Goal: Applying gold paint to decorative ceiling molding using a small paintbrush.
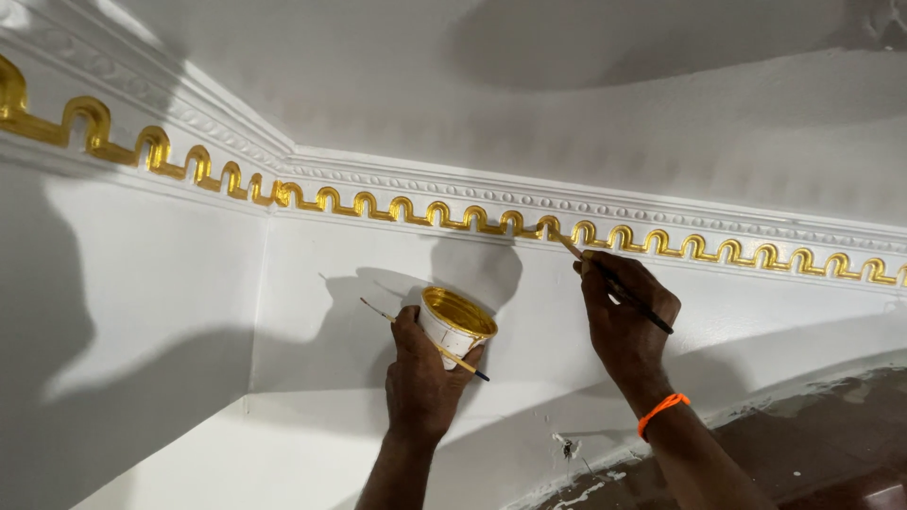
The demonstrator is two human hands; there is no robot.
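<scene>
My left hand (420, 378) grips a small white cup (455, 326) coated inside with gold paint, together with a thin spare brush (425, 340) pinned against the cup. My right hand (624, 316), with an orange band (661, 411) at the wrist, holds a fine dark-handled paintbrush (614, 283). Its tip touches the gold wave-pattern trim (416, 210) that runs along the white plaster cornice (529, 196), near the middle of the wall.
White walls meet at an inner corner (269, 203) on the left, and the gold trim continues along both. A white ledge (283, 425) lies below the hands. Dark brown, paint-spattered surface (812, 444) shows at the lower right.
</scene>
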